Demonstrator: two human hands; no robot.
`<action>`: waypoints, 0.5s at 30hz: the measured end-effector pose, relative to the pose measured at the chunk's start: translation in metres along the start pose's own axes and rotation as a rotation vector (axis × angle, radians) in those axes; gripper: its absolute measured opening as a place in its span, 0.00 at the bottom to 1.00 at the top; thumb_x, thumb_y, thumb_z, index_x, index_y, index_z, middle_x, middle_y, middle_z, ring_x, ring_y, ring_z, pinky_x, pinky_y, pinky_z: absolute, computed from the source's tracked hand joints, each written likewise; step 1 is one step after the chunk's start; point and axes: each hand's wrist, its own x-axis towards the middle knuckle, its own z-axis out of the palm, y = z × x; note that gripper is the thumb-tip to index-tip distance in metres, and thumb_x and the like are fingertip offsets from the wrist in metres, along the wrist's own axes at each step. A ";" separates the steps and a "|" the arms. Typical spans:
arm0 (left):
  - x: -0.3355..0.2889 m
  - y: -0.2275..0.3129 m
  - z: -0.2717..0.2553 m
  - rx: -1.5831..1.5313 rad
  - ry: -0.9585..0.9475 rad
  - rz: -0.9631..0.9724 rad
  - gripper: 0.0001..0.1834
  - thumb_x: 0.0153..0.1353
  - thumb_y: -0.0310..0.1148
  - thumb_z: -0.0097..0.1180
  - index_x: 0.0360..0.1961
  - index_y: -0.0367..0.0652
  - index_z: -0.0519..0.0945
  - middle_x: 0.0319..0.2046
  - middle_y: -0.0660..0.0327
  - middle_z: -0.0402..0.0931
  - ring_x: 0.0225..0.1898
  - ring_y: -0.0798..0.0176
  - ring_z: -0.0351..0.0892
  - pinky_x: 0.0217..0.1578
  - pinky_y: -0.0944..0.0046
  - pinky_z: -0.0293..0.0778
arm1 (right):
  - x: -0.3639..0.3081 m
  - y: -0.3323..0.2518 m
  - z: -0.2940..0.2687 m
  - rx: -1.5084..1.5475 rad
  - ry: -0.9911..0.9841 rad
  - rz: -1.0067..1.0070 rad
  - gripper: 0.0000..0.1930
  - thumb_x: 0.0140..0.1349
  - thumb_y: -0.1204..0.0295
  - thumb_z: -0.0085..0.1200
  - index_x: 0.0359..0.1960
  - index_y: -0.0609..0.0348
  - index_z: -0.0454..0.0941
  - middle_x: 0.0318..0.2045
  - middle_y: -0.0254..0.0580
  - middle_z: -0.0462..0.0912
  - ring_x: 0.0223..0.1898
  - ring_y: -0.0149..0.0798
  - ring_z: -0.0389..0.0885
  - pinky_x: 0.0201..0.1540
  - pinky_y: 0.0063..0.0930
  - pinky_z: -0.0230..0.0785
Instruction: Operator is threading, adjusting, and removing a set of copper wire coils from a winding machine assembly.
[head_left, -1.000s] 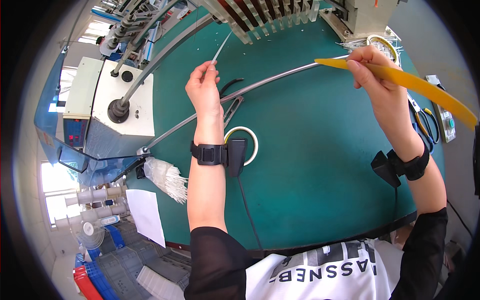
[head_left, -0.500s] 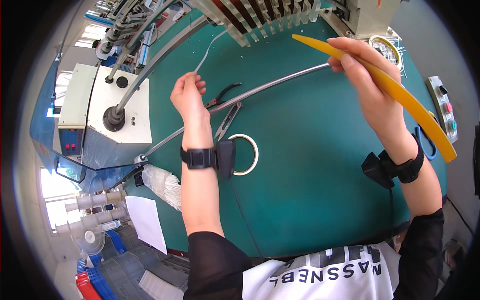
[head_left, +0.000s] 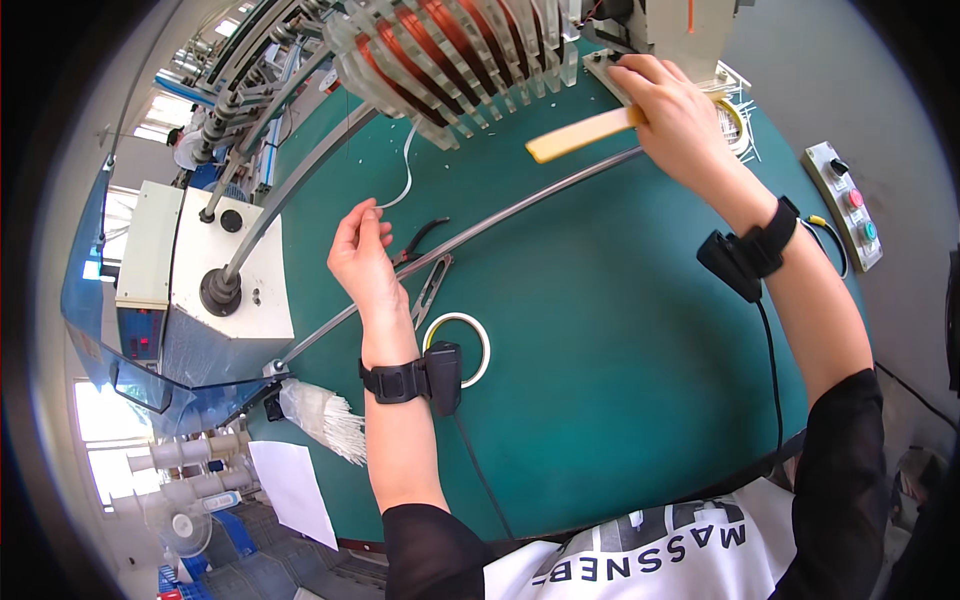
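Observation:
My left hand [head_left: 362, 258] is closed in a pinch on the end of a thin white strip [head_left: 408, 170]. The strip curves up toward the winding frame [head_left: 440, 60], where copper-coloured wire is wound between clear toothed plates. My right hand [head_left: 672, 118] grips a flat yellow bar [head_left: 585, 134]; its blunt end points left, just below the frame, and the rest is hidden behind the hand. Beside my left fingers lie dark-handled pliers [head_left: 424, 238] and small silver snips [head_left: 432, 290]. A tape roll [head_left: 487, 350] rests near my left wrist.
A metal rod [head_left: 520, 203] crosses the green table [head_left: 620, 380]. White machine housing [head_left: 235, 260] stands left, above a bag of white strips [head_left: 320, 415] and white paper [head_left: 292, 492]. At right are a control box [head_left: 850, 205] with coloured buttons and another roll [head_left: 738, 130].
My right hand has moved away from me toward the machine, turning the yellow bar so its end points left. My left hand keeps its pinch on the strip. The whole view has shifted.

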 end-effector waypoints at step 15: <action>0.000 0.009 -0.004 0.008 0.027 0.024 0.09 0.62 0.27 0.53 0.40 0.37 0.81 0.30 0.63 0.79 0.28 0.74 0.73 0.30 0.74 0.69 | 0.051 0.014 0.028 0.177 -0.068 0.194 0.08 0.55 0.74 0.52 0.36 0.54 0.79 0.27 0.48 0.81 0.32 0.52 0.79 0.38 0.42 0.71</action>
